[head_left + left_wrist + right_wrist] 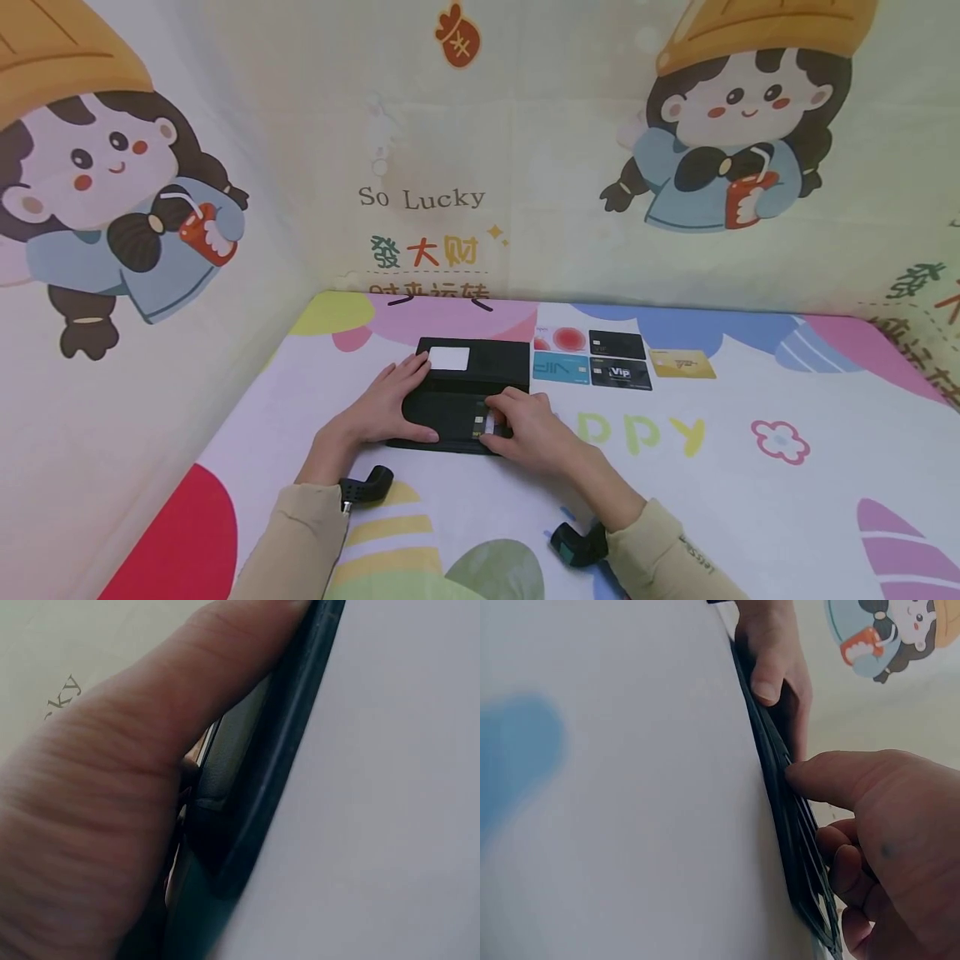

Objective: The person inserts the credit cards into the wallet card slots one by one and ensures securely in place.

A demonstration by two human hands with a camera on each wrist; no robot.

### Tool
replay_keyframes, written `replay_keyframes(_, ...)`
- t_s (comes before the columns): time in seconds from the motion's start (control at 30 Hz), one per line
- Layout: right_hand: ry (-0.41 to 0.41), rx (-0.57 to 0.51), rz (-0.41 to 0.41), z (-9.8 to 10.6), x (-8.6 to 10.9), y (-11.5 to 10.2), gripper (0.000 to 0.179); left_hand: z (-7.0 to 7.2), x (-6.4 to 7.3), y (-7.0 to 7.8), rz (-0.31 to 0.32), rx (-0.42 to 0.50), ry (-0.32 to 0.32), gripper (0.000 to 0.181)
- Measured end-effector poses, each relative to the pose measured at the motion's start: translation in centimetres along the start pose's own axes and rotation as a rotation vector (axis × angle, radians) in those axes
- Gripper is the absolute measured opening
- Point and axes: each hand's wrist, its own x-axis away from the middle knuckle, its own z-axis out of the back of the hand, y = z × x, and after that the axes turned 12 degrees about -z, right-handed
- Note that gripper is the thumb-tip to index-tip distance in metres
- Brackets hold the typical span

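Observation:
A black wallet (pixel 442 415) lies unfolded on the table, its lower half toward me. My left hand (pixel 384 406) rests on its left side, fingers spread and thumb along the lower half. At the right of that half, my right hand (pixel 536 429) pinches a dark card (pixel 478 425) with thumb and bent fingers; part of the card is hidden by the hand and wallet. A white rectangle (pixel 448 358) shows on the upper half. In the right wrist view, the thumb (pixel 832 778) touches the layered wallet edge (pixel 784 817).
Right of the wallet lie a red-and-white card (pixel 561 339), a black card (pixel 617 344), a blue VIP card (pixel 561 367), a dark Vip card (pixel 621 374) and a gold card (pixel 682 363). A printed cloth (pixel 735 517) covers the table; a patterned backdrop (pixel 555 167) stands behind.

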Motion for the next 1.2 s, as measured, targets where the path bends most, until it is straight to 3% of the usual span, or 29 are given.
replay_keyframes(0.63, -0.013, 0.001, -0.065, -0.2, -0.1, -0.4, 0.047, -0.1, -0.1, -0.1, 0.008, -0.010, -0.008, 0.121)
replay_keyframes(0.9, -0.006, -0.057, -0.142, 1.6, 0.0, 1.0, 0.053, -0.2, -0.2, -0.1, 0.017, -0.003, -0.007, 0.122)
replay_keyframes(1.2, 0.057, -0.092, -0.099, 3.5, 0.1, 2.6, 0.055, -0.2, -0.1, -0.2, 0.029, -0.002, -0.006, 0.121)
